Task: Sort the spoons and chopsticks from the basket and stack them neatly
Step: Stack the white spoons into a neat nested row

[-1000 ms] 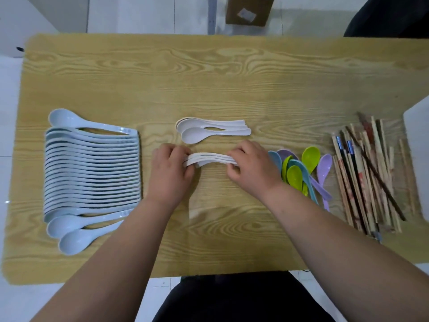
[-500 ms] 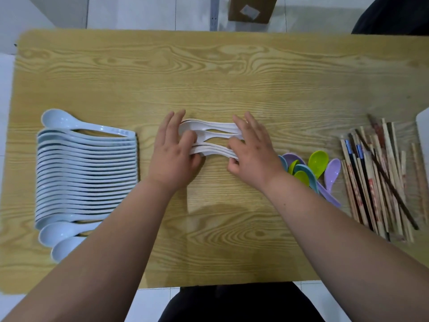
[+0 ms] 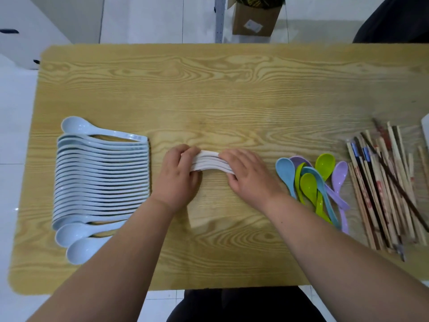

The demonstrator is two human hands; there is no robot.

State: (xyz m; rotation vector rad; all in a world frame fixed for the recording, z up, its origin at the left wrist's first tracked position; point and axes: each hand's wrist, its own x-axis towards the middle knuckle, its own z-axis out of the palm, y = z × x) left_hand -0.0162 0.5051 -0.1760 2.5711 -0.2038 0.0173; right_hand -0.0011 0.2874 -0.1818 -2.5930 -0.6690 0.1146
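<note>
A small bundle of white spoons (image 3: 210, 161) lies on its side at the middle of the wooden table (image 3: 232, 89). My left hand (image 3: 177, 176) grips its bowl end, and my right hand (image 3: 249, 174) grips its handle end. To the left, several pale blue spoons (image 3: 102, 180) stand packed in a long row, with two more lying flat at its near end. Right of my hands lie several coloured spoons (image 3: 313, 184) in blue, green and purple. A pile of wooden chopsticks (image 3: 390, 184) lies at the far right.
A cardboard box (image 3: 255, 17) stands on the floor beyond the table's far edge. A white object (image 3: 426, 126) shows at the right edge of the view. My dark-clothed lap (image 3: 232, 305) is below the near table edge.
Both hands have gathered the separate white spoons into one bundle and pressed them together. The fingers, spread half a second ago, now curl round the bundle's ends.
</note>
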